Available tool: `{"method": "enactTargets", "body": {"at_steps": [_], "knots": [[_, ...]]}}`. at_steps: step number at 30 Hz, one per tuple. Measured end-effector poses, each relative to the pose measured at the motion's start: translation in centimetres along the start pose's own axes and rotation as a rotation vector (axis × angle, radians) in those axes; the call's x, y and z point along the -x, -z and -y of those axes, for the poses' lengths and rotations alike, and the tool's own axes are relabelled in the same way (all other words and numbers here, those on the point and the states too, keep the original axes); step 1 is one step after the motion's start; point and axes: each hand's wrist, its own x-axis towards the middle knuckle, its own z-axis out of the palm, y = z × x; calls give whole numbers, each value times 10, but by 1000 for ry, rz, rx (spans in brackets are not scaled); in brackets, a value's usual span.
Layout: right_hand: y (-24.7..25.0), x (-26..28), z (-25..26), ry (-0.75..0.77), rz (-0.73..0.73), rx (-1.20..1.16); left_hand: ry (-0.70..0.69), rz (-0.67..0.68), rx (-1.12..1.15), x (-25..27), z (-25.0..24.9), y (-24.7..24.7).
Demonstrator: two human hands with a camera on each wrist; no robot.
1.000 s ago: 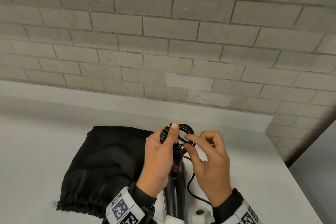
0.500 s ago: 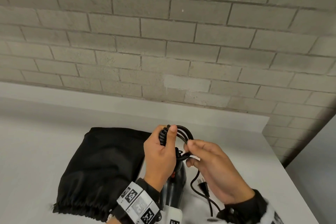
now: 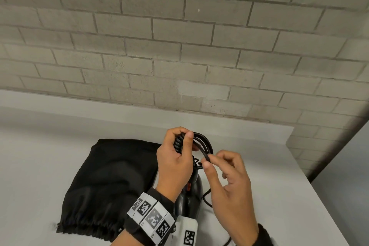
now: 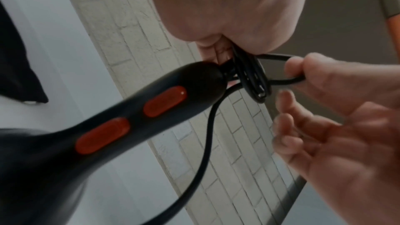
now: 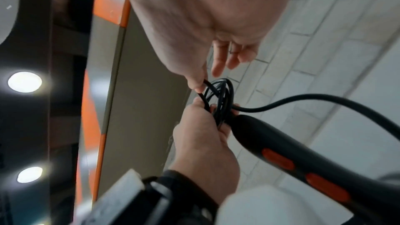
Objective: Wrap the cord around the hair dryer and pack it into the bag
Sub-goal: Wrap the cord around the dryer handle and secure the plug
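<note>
— What have you got hold of?
— My left hand (image 3: pixel 175 163) clamps the coiled cord (image 3: pixel 202 144) at the end of the hair dryer (image 3: pixel 189 195) handle; my right hand (image 3: pixel 229 183) pinches one loop between thumb and forefinger.
— And the bag (image 3: pixel 111 181)?
— Flat on the white table (image 3: pixel 40 166), just left of the dryer.

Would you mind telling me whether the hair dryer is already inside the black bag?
No, the hair dryer stands outside the bag, which lies flat on the table beside it.
</note>
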Motion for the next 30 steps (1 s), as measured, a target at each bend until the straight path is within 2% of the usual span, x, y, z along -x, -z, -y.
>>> {"method": "enactTargets", "body": {"at_steps": [3, 6, 9, 10, 11, 15, 18, 21, 24, 27, 29, 30], "knots": [[6, 0, 6, -46, 48, -58, -33, 18, -32, -3, 6, 3], [19, -8, 21, -187, 166, -193, -60, 39, -43, -2, 7, 4], [32, -15, 34, -448, 279, -611, -91, 58, -60, 1, 4, 2], [35, -15, 35, -485, 277, -740, -80, 50, -51, 1, 5, 2], [36, -14, 32, -454, 274, -809, -70, 43, -45, -1, 6, 3], [28, 1, 8, -114, 287, -714, -91, 48, -101, -5, 10, 7], [20, 18, -7, -51, 370, -667, -127, 37, -135, -8, 10, 10], [21, 29, -10, -111, 358, -613, -146, 34, -144, -9, 11, 12], [35, 36, -5, -338, 334, -698, -141, 39, -132, -9, 11, 14], [44, 40, -6, -488, 529, -881, -113, 0, -141, -13, 13, 16], [47, 41, -5, -469, 596, -686, -121, 20, -140, -14, 13, 17], [46, 44, -13, -427, 541, -579, -122, 30, -141, -14, 13, 17]]}}
